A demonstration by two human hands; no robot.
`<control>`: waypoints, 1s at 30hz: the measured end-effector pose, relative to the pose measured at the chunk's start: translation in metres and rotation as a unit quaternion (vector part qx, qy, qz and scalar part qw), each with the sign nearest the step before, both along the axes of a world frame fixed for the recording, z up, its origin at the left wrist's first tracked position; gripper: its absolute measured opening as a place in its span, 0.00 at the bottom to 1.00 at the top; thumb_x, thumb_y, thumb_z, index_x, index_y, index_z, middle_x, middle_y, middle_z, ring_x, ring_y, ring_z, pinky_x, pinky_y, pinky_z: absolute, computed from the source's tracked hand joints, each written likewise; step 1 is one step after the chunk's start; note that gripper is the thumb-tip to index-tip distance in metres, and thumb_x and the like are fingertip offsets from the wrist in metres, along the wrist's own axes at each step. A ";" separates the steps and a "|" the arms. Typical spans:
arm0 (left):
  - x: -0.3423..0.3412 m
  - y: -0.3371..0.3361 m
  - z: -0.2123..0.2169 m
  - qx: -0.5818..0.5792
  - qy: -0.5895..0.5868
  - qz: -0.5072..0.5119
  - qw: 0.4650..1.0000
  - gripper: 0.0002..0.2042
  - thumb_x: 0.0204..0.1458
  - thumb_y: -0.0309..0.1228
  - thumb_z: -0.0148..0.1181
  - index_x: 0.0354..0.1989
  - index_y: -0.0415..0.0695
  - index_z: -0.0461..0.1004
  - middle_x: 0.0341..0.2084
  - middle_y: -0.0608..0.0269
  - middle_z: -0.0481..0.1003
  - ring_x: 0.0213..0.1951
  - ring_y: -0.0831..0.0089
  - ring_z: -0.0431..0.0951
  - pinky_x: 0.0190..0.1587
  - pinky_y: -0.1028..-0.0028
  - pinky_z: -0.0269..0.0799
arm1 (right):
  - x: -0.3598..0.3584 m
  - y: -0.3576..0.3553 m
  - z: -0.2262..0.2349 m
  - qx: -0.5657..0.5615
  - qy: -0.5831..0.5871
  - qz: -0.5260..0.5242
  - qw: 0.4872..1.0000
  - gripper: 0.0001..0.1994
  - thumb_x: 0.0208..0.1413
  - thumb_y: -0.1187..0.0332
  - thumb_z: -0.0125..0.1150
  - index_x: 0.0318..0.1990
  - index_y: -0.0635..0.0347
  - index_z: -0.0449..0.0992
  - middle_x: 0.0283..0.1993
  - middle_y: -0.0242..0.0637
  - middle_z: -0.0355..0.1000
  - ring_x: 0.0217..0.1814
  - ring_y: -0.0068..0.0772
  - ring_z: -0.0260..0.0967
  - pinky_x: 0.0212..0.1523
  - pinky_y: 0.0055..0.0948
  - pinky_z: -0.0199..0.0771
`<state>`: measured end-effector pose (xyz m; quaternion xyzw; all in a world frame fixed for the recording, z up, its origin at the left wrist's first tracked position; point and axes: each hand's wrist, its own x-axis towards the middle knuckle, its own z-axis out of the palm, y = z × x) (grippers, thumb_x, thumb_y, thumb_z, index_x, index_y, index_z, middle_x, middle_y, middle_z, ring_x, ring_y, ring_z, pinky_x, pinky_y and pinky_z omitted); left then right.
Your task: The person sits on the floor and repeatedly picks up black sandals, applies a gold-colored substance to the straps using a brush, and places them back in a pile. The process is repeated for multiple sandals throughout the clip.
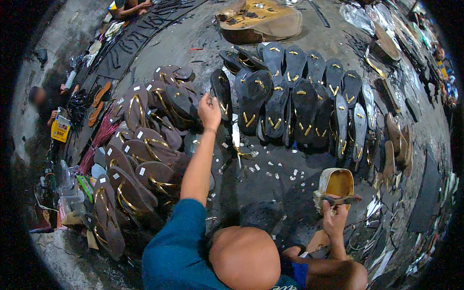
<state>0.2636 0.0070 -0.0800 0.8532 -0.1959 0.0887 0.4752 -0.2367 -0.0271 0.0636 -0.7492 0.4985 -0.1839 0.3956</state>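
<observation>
My left hand (209, 115) reaches forward with its fingers closed at the edge of a black sandal sole (221, 89), which stands tilted and has gold bits on it. Just right of it lie rows of black sandal soles (304, 108), with gold strap pieces showing. To the left are piled brown sandals (157, 174) with gold straps and small white labels. At the lower right, my right hand (334, 220) grips a flat, narrow tool (341, 199), perhaps a brush. It lies across the front of a crusted tub (321, 186) holding an amber substance.
Small white scraps (280, 171) litter the dark floor before me. A thick worn block (261, 24) stands at the far side. Plain brown soles (398, 145) lie to the right. At the far left a person (41, 99) sits near a yellow packet (60, 129) and pink cords (99, 145).
</observation>
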 end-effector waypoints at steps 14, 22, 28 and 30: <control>-0.160 0.102 0.132 -0.147 0.164 -0.086 0.972 0.34 0.52 0.24 0.61 0.65 0.38 0.50 0.42 0.51 0.75 0.44 0.63 0.75 0.49 0.68 0.69 | -0.060 -0.047 -0.028 -0.189 0.049 -0.119 0.974 0.14 0.55 0.60 0.62 0.40 0.63 0.77 0.36 0.48 0.75 0.39 0.52 0.73 0.41 0.43 0.73; -0.266 0.145 0.041 0.187 0.137 -0.498 0.836 0.29 0.47 0.29 0.63 0.60 0.42 0.65 0.54 0.44 0.68 0.61 0.48 0.62 0.62 0.61 0.61 | -0.097 -0.009 0.001 0.054 0.304 0.025 0.951 0.17 0.53 0.62 0.61 0.44 0.67 0.70 0.39 0.57 0.74 0.44 0.59 0.72 0.45 0.49 0.71; -0.262 0.081 0.029 0.186 0.159 -0.622 0.744 0.30 0.49 0.40 0.65 0.61 0.44 0.66 0.65 0.45 0.58 0.69 0.48 0.52 0.69 0.59 0.47 | -0.103 -0.022 0.012 0.310 -0.097 -0.042 0.945 0.15 0.58 0.63 0.60 0.45 0.66 0.73 0.44 0.41 0.76 0.44 0.35 0.74 0.44 0.34 0.74; -0.278 0.056 0.033 0.239 0.054 -0.641 0.727 0.31 0.50 0.44 0.64 0.62 0.45 0.65 0.66 0.46 0.57 0.69 0.49 0.51 0.69 0.59 0.44 | -0.080 -0.033 0.021 0.360 -0.312 -0.157 0.865 0.14 0.61 0.63 0.58 0.48 0.63 0.73 0.44 0.35 0.76 0.43 0.27 0.73 0.43 0.29 0.74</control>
